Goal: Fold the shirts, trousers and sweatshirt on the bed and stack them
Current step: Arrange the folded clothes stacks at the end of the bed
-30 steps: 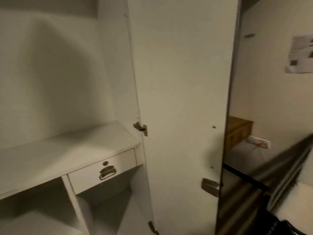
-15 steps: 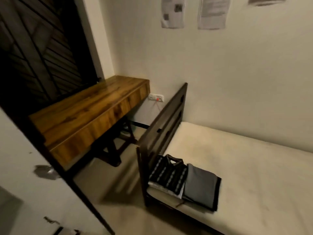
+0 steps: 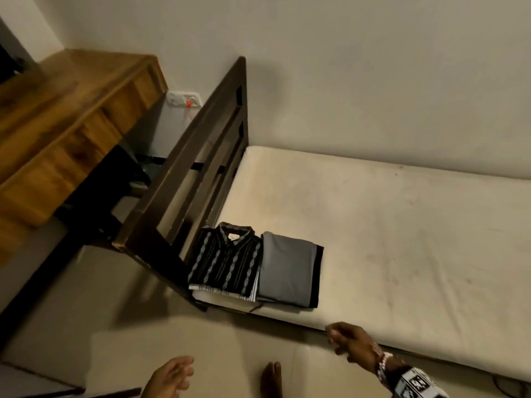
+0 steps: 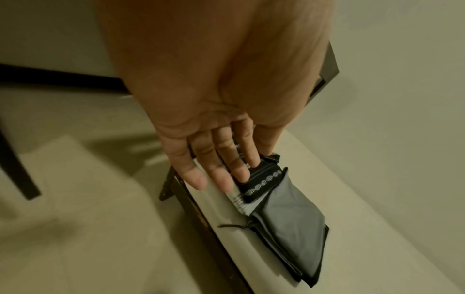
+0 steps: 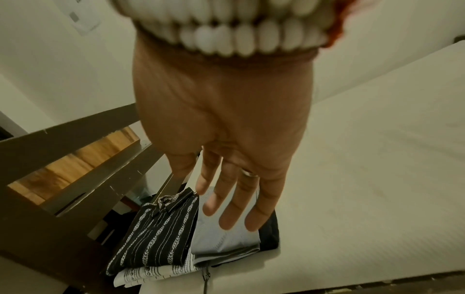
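A folded black shirt (image 3: pixel 227 262) with pale patterned stripes lies collar-up at the bed's (image 3: pixel 402 239) near corner, just beside the dark footboard. It tops a small stack: under it a white shirt (image 5: pixel 151 273) with dark stripes shows at the front edge. Touching its right side lies a second stack, with folded grey trousers (image 3: pixel 287 268) on top and a black garment (image 3: pixel 316 277) beneath, showing along the right and front edges. A dark drawstring (image 4: pixel 231 225) trails from this stack toward the mattress edge. Both stacks lie flat and squared.
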